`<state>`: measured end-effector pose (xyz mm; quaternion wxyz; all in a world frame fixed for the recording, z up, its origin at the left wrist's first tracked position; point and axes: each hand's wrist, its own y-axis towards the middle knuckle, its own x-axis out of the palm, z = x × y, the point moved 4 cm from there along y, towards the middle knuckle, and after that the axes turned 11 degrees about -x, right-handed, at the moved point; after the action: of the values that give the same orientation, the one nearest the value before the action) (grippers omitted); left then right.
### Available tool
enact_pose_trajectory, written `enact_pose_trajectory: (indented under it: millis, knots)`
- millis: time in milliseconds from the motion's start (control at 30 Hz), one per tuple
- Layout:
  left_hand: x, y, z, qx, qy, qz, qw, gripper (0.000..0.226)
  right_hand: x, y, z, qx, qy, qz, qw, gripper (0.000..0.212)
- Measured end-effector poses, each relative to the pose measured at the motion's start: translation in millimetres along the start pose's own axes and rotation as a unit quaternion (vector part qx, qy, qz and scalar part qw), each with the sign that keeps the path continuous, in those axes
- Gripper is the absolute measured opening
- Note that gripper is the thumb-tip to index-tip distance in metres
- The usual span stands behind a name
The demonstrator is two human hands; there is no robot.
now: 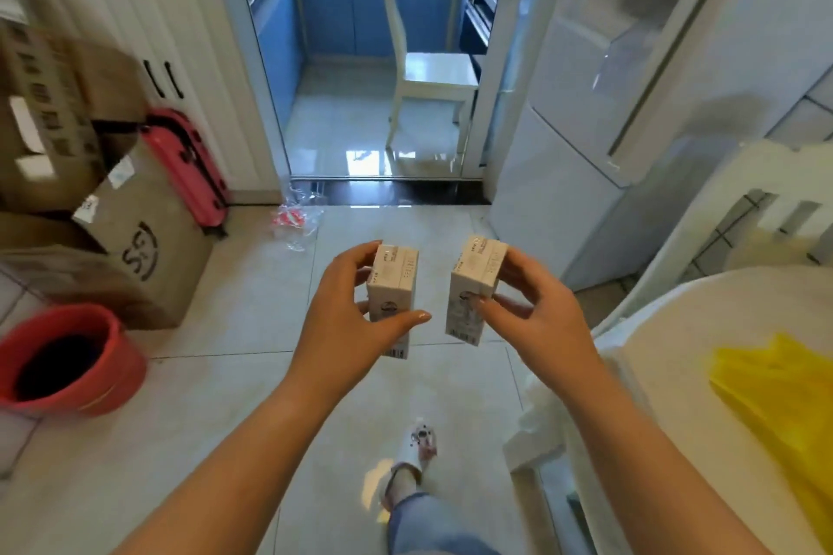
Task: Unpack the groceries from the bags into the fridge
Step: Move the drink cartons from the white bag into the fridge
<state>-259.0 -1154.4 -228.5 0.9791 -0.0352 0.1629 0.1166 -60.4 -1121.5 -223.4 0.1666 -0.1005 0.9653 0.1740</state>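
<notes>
My left hand (pixel 347 320) grips a small white carton (pixel 391 297) held upright over the tiled floor. My right hand (pixel 536 315) grips a second white carton (pixel 475 288) of the same kind, tilted slightly, a short gap from the first. The white fridge (pixel 581 140) stands ahead on the right with its doors closed. A yellow plastic bag (pixel 780 392) lies on the white round table (pixel 676 329) at my right.
Cardboard boxes (pixel 135 239) are stacked at the left with a pink suitcase (pixel 189 167) behind them and a red bucket (pixel 67 361) on the floor. A clear wrapper (pixel 295 219) lies near the kitchen doorway. A white chair (pixel 428 72) stands inside the kitchen.
</notes>
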Motion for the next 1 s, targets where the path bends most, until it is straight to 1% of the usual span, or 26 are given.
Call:
enact_pose_trajectory:
  millis: [133, 267, 467, 567, 733, 800, 900, 1000]
  knots:
    - [-6, 92, 4, -0.007, 0.033, 0.028, 0.999, 0.073, 13, 96, 33, -0.006, 0.016, -0.02, 1.0, 0.056]
    - [-8, 188, 21, -0.015, 0.079, 0.021, 0.997, 0.079, 11, 193, 54, -0.005, 0.019, -0.018, 1.0, 0.055]
    - [1, 306, 37, -0.002, 0.086, 0.026, 0.996, 0.081, -1, 311, 83, -0.012, 0.006, -0.011, 1.0, 0.051]
    - [14, 369, 39, 0.01, 0.086, 0.018, 0.996, 0.076, -9, 358, 102, -0.003, -0.009, 0.002, 1.0, 0.051]
    - [45, 496, 50, 0.045, 0.055, -0.044, 0.997, 0.072, -26, 446, 141, 0.007, -0.057, 0.054, 0.997, 0.051]
    - [60, 553, 59, 0.072, 0.053, -0.073, 0.993, 0.072, -34, 483, 154, 0.011, -0.068, 0.088, 0.994, 0.05]
    - [82, 631, 80, 0.128, 0.056, -0.119, 0.983, 0.078, -51, 535, 164, 0.016, -0.077, 0.143, 0.987, 0.05]
    - [108, 699, 113, 0.17, 0.057, -0.17, 0.969, 0.074, -73, 581, 169, 0.025, -0.111, 0.203, 0.973, 0.05]
